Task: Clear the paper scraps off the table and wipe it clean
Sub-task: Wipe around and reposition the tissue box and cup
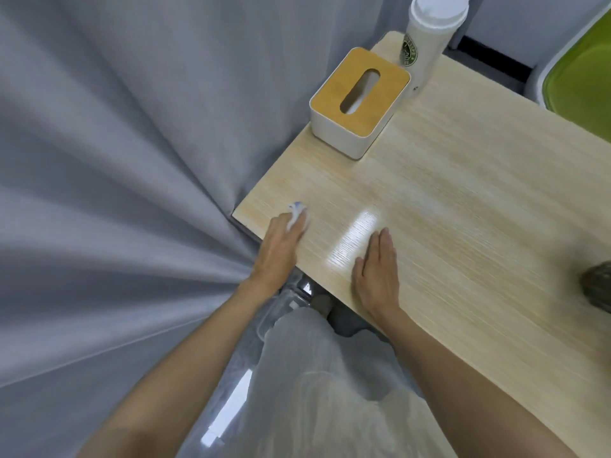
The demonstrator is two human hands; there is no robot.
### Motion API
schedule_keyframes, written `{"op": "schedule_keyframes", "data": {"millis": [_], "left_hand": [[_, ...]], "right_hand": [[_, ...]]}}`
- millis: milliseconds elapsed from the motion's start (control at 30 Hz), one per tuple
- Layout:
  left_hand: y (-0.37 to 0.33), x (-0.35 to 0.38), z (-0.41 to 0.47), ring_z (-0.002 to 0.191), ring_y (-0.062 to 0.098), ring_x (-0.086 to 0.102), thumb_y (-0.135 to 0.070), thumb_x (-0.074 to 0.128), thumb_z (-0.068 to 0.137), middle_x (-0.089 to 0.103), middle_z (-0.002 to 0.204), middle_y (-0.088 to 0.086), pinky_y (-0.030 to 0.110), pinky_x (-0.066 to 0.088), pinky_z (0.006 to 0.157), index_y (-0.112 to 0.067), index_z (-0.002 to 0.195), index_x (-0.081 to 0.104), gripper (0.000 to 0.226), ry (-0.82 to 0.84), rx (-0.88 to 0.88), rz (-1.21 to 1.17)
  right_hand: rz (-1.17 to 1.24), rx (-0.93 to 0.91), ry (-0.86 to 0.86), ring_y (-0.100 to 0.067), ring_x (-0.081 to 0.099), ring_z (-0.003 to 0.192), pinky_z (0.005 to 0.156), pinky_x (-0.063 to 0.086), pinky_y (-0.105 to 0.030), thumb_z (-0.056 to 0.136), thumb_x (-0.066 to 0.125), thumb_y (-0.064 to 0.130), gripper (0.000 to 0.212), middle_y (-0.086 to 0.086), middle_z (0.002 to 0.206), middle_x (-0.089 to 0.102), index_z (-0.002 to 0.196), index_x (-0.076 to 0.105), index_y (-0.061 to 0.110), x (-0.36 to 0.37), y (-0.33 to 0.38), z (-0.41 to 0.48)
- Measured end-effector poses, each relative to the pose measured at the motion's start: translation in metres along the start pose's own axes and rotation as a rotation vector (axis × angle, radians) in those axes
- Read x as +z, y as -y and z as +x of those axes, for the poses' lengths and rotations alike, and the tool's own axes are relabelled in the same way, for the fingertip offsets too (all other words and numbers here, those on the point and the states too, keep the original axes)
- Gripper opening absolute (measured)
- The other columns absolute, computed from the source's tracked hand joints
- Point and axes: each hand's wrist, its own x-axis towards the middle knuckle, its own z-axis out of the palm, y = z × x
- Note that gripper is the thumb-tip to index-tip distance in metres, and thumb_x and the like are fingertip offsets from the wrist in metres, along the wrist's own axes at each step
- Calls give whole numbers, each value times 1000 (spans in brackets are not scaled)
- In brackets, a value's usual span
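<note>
Clutching a wadded tissue under my left hand, right hand flat and empty, I risk overshooting the table corner.

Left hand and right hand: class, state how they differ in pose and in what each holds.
The left hand is at the table's near corner, fingers closed over a white wad with blue marks; the right hand holds nothing. The left hand's fingers curl around the wad, while the right hand lies flat, fingers straight and together. Both rest palm down on the table near its front edge.
</note>
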Motion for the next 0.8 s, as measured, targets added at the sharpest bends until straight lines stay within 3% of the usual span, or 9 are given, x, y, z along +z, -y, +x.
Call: {"op": "schedule_keyframes", "data": {"millis": [100, 167, 300, 367, 500, 600, 667, 733, 800], "left_hand": [[-14, 13, -8, 97, 37, 54, 3, 66, 80, 56, 121, 20, 44, 53, 79, -9, 136, 51, 59, 233, 96, -43], [-4, 6, -6, 80, 29, 59, 5, 74, 62, 62, 110, 16, 35, 54, 65, -10, 125, 61, 66, 276, 192, 21], [61, -36, 29, 76, 16, 53, -25, 51, 95, 56, 83, -2, 45, 48, 75, -19, 90, 56, 9, -13, -124, 58], [74, -42, 37, 74, 13, 49, -41, 42, 96, 51, 77, -7, 49, 46, 82, -23, 81, 47, 25, -160, -171, 53], [-6, -7, 18, 95, 10, 46, -38, 37, 101, 52, 112, -3, 34, 43, 90, -25, 118, 50, 25, -139, -232, -13], [-78, 32, -21, 100, 18, 48, -25, 39, 102, 47, 120, 1, 23, 43, 83, -29, 128, 47, 27, 92, -69, -125], [-94, 41, -33, 100, 14, 50, -43, 40, 101, 49, 109, -5, 20, 40, 80, -32, 124, 51, 27, 286, 180, -121], [-78, 35, -20, 99, 15, 52, -59, 38, 96, 52, 103, -8, 21, 39, 76, -40, 110, 54, 28, 358, 423, -24], [-34, 22, 17, 99, 25, 53, -55, 46, 96, 56, 108, 1, 31, 43, 79, -37, 107, 55, 23, 376, 397, 86]], "right_hand": [[-24, 0, 18, -24, -4, 147, 120, -2, -36, 100, 29, 22, 60, -15, 159, -4, 150, 3, 0, 2, 3, 2], [-51, -28, 49, -24, -5, 147, 120, -2, -36, 100, 29, 23, 61, -15, 159, -5, 149, 3, 0, 2, -2, 2], [-20, -68, 68, -21, -8, 147, 121, 0, -34, 101, 29, 24, 61, -12, 159, -8, 150, 0, 1, -6, -13, 1], [-20, -71, 40, -21, -7, 147, 121, 0, -33, 101, 29, 23, 60, -13, 159, -7, 150, 1, 1, -10, -17, -2], [12, 1, 7, -21, -9, 147, 121, -2, -34, 101, 27, 21, 59, -12, 159, -9, 150, -1, 0, -16, -20, -5], [52, 59, -34, -22, -6, 147, 120, -2, -33, 102, 25, 17, 56, -13, 159, -6, 150, 2, 0, -19, -26, -3], [111, 110, -52, -21, -5, 147, 121, -1, -34, 102, 25, 15, 55, -12, 159, -6, 150, 3, 1, -20, -32, -1], [122, 141, -68, -20, -4, 147, 121, 1, -35, 101, 25, 14, 54, -11, 159, -4, 151, 5, 3, -22, -36, 0], [117, 143, -91, -21, -2, 147, 121, 3, -34, 101, 26, 13, 54, -12, 159, -1, 151, 8, 3, -29, -34, 5]]}}
